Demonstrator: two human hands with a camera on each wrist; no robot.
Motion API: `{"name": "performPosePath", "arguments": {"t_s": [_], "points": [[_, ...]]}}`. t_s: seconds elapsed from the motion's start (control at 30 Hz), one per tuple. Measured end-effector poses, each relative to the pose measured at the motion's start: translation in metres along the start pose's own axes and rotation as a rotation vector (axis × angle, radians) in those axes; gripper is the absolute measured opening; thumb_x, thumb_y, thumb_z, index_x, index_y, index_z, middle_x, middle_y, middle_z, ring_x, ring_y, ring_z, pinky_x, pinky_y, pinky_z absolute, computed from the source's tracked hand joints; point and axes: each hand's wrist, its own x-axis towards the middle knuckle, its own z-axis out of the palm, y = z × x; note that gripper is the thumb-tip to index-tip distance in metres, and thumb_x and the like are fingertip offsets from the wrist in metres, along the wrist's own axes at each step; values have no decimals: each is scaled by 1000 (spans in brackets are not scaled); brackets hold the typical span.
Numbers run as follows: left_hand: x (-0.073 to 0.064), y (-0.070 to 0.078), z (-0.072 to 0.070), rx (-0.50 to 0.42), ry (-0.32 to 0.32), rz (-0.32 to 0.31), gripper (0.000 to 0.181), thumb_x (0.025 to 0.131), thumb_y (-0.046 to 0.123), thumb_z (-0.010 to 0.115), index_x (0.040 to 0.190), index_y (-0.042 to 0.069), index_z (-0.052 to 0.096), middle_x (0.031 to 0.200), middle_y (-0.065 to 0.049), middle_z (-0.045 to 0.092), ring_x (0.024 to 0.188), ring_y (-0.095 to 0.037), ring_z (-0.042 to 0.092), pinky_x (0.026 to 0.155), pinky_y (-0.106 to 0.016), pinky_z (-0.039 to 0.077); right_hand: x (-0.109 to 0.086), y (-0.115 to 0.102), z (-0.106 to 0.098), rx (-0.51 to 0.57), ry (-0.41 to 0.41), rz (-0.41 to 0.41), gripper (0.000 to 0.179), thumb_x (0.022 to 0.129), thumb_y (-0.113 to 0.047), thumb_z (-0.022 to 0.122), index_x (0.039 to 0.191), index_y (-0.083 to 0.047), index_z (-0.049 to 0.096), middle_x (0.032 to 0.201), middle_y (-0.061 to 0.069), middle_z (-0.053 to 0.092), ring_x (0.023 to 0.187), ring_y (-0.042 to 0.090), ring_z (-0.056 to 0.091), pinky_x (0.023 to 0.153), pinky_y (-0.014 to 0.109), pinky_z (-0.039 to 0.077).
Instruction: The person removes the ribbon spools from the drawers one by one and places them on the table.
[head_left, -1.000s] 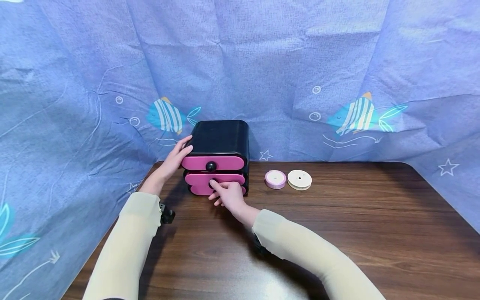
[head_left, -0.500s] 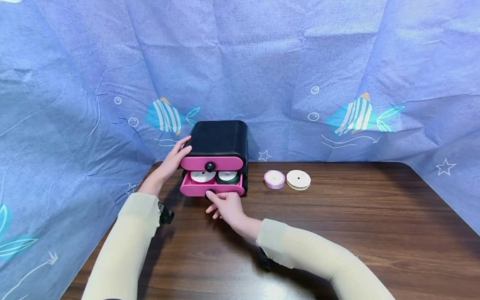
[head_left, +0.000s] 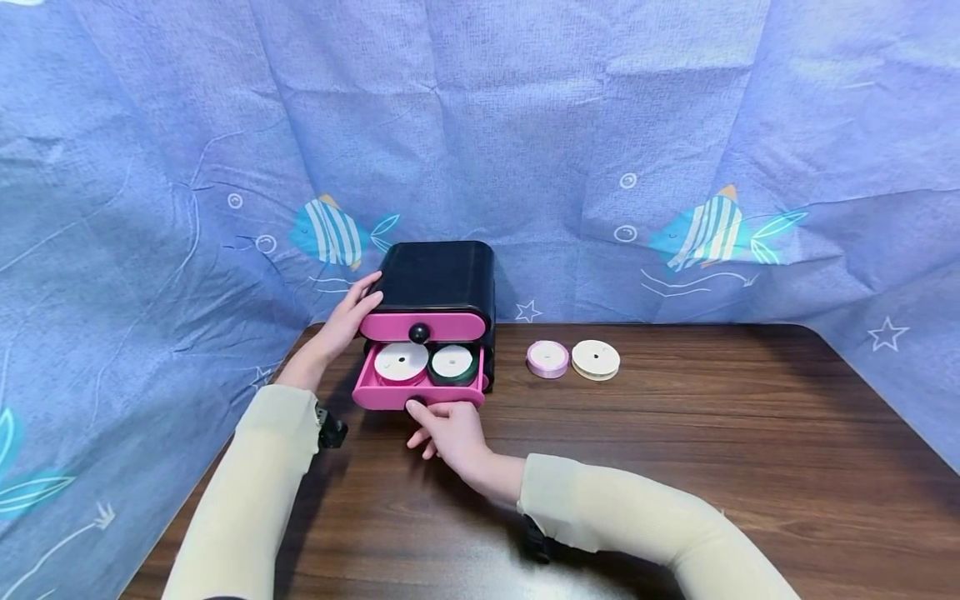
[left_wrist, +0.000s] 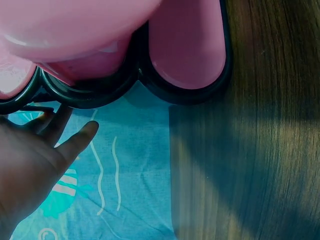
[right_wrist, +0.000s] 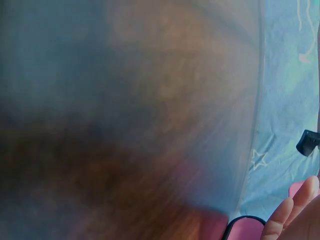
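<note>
A black drawer box (head_left: 438, 275) with pink drawer fronts stands on the table, its middle drawer (head_left: 382, 398) pulled out. Inside that drawer lie a pink ribbon spool (head_left: 402, 363) and a dark green ribbon spool (head_left: 452, 364), both with white faces. My right hand (head_left: 453, 433) pinches the drawer's black knob (head_left: 416, 401) between thumb and fingers, mostly covering it. My left hand (head_left: 347, 321) rests against the box's upper left side with fingers extended; the left wrist view shows that hand (left_wrist: 40, 160) beside the black casing. The top drawer (head_left: 390, 327) is closed.
Right of the box, a lilac ribbon spool (head_left: 547, 359) and a cream ribbon spool (head_left: 596, 360) lie side by side on the brown wooden table (head_left: 675, 433). A blue fish-print cloth (head_left: 555, 150) hangs behind and along the sides.
My right hand has drawn the middle drawer out toward me, and the pink and green spools have come into view. The left hand stays at the box's side.
</note>
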Motion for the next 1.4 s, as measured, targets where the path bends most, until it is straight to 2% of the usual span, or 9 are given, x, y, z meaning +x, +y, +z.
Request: {"name": "performPosePath", "arguments": {"t_s": [0.27, 0.47, 0.6, 0.9, 1.1, 1.4], "points": [[0, -1, -1, 3, -3, -1, 63, 102, 25, 40, 155, 5, 15, 158, -23, 13, 142, -36, 18, 111, -51, 20, -3, 1, 2, 24, 22, -14, 37, 94, -34, 64, 95, 1, 76, 60, 12, 67, 39, 11, 53, 42, 23, 42], [12, -22, -5, 51, 25, 6, 62, 103, 30, 41, 157, 14, 17, 159, -18, 15, 142, -31, 19, 111, -50, 21, -4, 0, 2, 29, 19, -4, 41, 92, -37, 66, 94, 3, 75, 59, 11, 67, 39, 10, 53, 43, 20, 40], [15, -27, -5, 77, 37, 24, 61, 103, 34, 41, 157, 16, 17, 159, -17, 16, 142, -31, 19, 111, -50, 20, -5, 0, 0, 20, 11, 5, 42, 92, -37, 67, 92, 4, 75, 57, 8, 66, 39, 10, 53, 43, 20, 40], [14, -26, -5, 69, 44, 11, 61, 103, 35, 41, 157, 17, 18, 159, -15, 17, 141, -31, 23, 110, -50, 22, -16, -3, 4, 28, -11, 14, 41, 91, -35, 68, 89, 4, 75, 58, 9, 67, 39, 9, 52, 44, 20, 38], [14, -25, -4, 74, 41, 13, 62, 103, 34, 41, 157, 16, 17, 160, -14, 13, 144, -29, 15, 112, -49, 18, -23, -3, 5, 48, -32, 16, 39, 92, -31, 68, 88, 7, 74, 59, 12, 67, 39, 8, 51, 45, 19, 38], [14, -27, -7, 90, 40, 15, 62, 102, 36, 41, 157, 18, 18, 160, -13, 12, 145, -27, 13, 113, -48, 15, -24, 3, 5, 38, -54, 49, 39, 92, -31, 67, 89, 7, 74, 61, 10, 68, 39, 7, 51, 43, 19, 37]]}}
